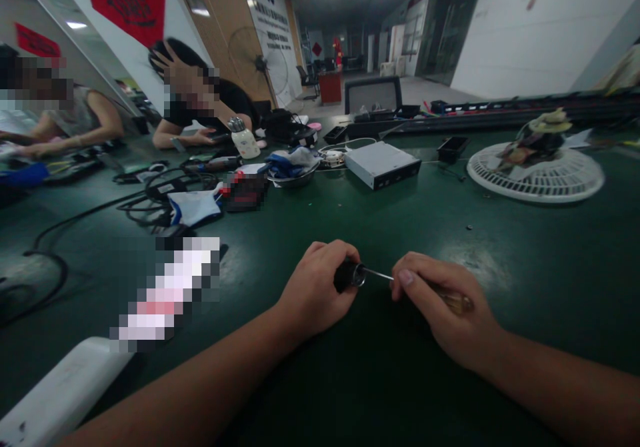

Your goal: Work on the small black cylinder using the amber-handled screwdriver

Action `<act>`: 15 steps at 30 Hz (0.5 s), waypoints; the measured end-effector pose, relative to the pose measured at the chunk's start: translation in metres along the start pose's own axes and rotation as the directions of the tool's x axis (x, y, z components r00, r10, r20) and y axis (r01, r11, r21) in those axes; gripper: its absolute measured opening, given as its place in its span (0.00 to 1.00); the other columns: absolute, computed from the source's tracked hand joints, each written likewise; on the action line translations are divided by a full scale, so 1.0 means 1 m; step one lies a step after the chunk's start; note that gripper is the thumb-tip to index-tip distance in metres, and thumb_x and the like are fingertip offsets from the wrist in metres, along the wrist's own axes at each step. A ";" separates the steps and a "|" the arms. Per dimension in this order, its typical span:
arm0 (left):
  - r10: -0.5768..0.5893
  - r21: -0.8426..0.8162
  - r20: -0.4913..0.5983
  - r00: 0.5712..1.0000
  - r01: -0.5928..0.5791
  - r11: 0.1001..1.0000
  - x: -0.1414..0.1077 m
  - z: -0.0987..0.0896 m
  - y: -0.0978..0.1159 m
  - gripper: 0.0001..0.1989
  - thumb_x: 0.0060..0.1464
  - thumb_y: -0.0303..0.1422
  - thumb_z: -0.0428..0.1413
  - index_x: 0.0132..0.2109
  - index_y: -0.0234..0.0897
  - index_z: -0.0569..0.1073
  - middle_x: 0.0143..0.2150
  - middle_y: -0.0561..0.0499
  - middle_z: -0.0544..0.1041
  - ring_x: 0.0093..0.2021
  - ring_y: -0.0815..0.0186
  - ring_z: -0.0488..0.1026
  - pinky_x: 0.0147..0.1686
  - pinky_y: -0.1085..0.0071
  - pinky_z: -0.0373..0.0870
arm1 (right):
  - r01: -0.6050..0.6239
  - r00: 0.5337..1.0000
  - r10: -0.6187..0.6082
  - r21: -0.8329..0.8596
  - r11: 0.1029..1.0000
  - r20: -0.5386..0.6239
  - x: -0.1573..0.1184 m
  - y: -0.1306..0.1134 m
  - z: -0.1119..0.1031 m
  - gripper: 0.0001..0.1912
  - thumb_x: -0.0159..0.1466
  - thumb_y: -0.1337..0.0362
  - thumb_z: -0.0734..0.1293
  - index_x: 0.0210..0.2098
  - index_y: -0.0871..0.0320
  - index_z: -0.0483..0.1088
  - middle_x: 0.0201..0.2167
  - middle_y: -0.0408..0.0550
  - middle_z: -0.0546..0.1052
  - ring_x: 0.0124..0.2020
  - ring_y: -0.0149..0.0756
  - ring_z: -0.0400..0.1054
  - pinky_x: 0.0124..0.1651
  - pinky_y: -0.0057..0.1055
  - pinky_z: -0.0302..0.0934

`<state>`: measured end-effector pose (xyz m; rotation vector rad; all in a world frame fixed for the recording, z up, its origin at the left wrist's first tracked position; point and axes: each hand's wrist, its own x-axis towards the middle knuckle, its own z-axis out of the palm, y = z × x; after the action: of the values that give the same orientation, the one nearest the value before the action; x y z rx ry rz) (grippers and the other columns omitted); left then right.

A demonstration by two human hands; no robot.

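My left hand grips a small black cylindrical part with a shiny metal ring at its end. My right hand holds a screwdriver with an amber handle. Its thin steel shaft runs from between my right fingers to the metal ring of the black part. The tip is hidden at the ring. Both hands are just above the dark green work surface.
A grey metal box and a round white fan guard stand ahead. To the left lie tangled black cables and a steel bowl holding cloth. Two co-workers sit at the far left.
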<state>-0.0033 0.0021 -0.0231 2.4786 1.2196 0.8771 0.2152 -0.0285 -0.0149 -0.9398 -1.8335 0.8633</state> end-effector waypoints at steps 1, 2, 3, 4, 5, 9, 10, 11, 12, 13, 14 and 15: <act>0.000 0.000 -0.003 1.000 0.000 1.000 0.000 0.000 0.000 0.13 0.49 0.23 0.57 0.42 0.39 0.70 0.38 0.52 0.77 0.39 0.64 0.72 0.46 0.61 0.68 | -0.003 1.000 0.003 -0.007 1.000 -0.002 0.000 0.000 0.000 0.17 0.72 0.60 0.60 0.28 0.54 0.71 0.26 0.45 0.73 0.27 0.35 0.67 0.32 0.36 0.61; 0.000 0.000 -0.002 1.000 0.000 1.000 0.000 0.000 0.000 0.13 0.48 0.23 0.57 0.42 0.39 0.70 0.38 0.52 0.77 0.38 0.64 0.72 0.45 0.61 0.68 | 0.007 1.000 -0.007 0.000 1.000 0.016 0.000 0.000 0.000 0.18 0.72 0.60 0.60 0.27 0.54 0.70 0.25 0.45 0.72 0.27 0.35 0.67 0.32 0.36 0.60; 0.001 -0.003 0.005 1.000 -0.001 1.000 0.000 0.000 -0.001 0.13 0.48 0.23 0.58 0.42 0.39 0.70 0.38 0.52 0.76 0.38 0.64 0.72 0.45 0.61 0.68 | 0.026 0.999 -0.027 0.019 0.999 0.046 0.000 0.000 0.000 0.18 0.73 0.60 0.59 0.27 0.54 0.70 0.25 0.45 0.72 0.28 0.35 0.68 0.32 0.36 0.61; 0.003 -0.008 0.014 1.000 -0.003 1.000 0.000 0.000 -0.001 0.13 0.48 0.23 0.58 0.42 0.39 0.70 0.39 0.52 0.76 0.39 0.64 0.71 0.44 0.62 0.68 | 0.049 0.996 -0.051 0.040 0.998 0.075 0.000 0.000 0.000 0.18 0.73 0.61 0.59 0.27 0.54 0.70 0.25 0.45 0.72 0.29 0.36 0.69 0.33 0.36 0.62; 0.006 -0.014 0.025 1.000 -0.005 1.000 0.000 0.001 -0.001 0.14 0.47 0.22 0.58 0.42 0.39 0.70 0.39 0.52 0.77 0.39 0.63 0.71 0.44 0.62 0.68 | 0.065 0.993 -0.070 0.056 0.996 0.093 -0.001 -0.001 0.000 0.18 0.73 0.61 0.59 0.28 0.54 0.70 0.25 0.45 0.73 0.30 0.37 0.69 0.34 0.36 0.62; 0.006 -0.020 0.019 1.000 -0.005 1.000 -0.001 0.001 -0.002 0.14 0.48 0.22 0.57 0.42 0.39 0.70 0.39 0.52 0.77 0.39 0.63 0.71 0.43 0.62 0.68 | 0.042 0.999 -0.042 0.005 0.999 -0.001 -0.001 -0.001 0.001 0.16 0.73 0.62 0.60 0.30 0.54 0.72 0.27 0.45 0.73 0.29 0.35 0.68 0.34 0.36 0.61; 0.001 -0.017 0.010 1.000 0.000 1.000 -0.001 0.001 -0.002 0.13 0.48 0.22 0.57 0.42 0.39 0.70 0.39 0.52 0.77 0.39 0.64 0.71 0.44 0.62 0.68 | 0.029 0.999 -0.030 -0.016 0.999 -0.018 -0.001 -0.001 0.001 0.16 0.73 0.62 0.60 0.30 0.54 0.71 0.26 0.44 0.72 0.28 0.34 0.67 0.33 0.35 0.60; -0.005 -0.016 0.005 1.000 0.005 1.000 -0.001 0.001 -0.002 0.13 0.49 0.22 0.57 0.42 0.39 0.70 0.39 0.52 0.77 0.38 0.64 0.71 0.45 0.61 0.68 | 0.026 1.000 -0.027 -0.028 0.999 -0.013 -0.001 -0.001 0.000 0.17 0.73 0.61 0.60 0.29 0.54 0.71 0.25 0.44 0.72 0.26 0.33 0.66 0.32 0.35 0.59; -0.008 -0.017 0.007 1.000 0.008 1.000 -0.001 0.000 -0.002 0.13 0.49 0.23 0.57 0.42 0.39 0.70 0.39 0.52 0.77 0.38 0.64 0.71 0.45 0.61 0.68 | 0.035 0.999 -0.035 -0.026 0.999 0.014 -0.001 -0.002 0.000 0.17 0.73 0.61 0.60 0.28 0.54 0.70 0.25 0.44 0.71 0.26 0.33 0.66 0.32 0.35 0.59; -0.007 -0.021 0.017 1.000 0.008 1.000 -0.001 0.000 -0.002 0.13 0.48 0.23 0.57 0.42 0.39 0.70 0.39 0.52 0.77 0.39 0.63 0.71 0.44 0.61 0.68 | 0.053 0.997 -0.052 -0.012 0.999 0.051 -0.001 -0.002 0.000 0.18 0.73 0.62 0.59 0.28 0.54 0.70 0.24 0.43 0.71 0.26 0.34 0.66 0.31 0.35 0.59; -0.003 -0.026 0.031 1.000 0.004 1.000 -0.001 0.000 -0.002 0.14 0.48 0.23 0.57 0.43 0.39 0.70 0.40 0.52 0.77 0.40 0.63 0.71 0.44 0.61 0.68 | 0.073 0.994 -0.074 0.009 0.997 0.080 -0.001 -0.002 -0.001 0.18 0.73 0.62 0.59 0.28 0.54 0.70 0.24 0.44 0.71 0.27 0.34 0.67 0.32 0.35 0.59; 0.005 -0.030 0.045 0.999 -0.003 1.000 -0.001 0.000 -0.002 0.14 0.48 0.23 0.57 0.43 0.40 0.70 0.40 0.52 0.77 0.40 0.62 0.71 0.43 0.62 0.68 | 0.088 0.992 -0.090 0.027 0.996 0.089 -0.001 -0.002 -0.001 0.17 0.73 0.62 0.59 0.28 0.53 0.70 0.25 0.44 0.71 0.27 0.34 0.67 0.32 0.35 0.59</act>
<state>-0.0053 0.0027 -0.0248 2.4647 1.1784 0.8290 0.2159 -0.0305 -0.0131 -0.8097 -1.9238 0.8818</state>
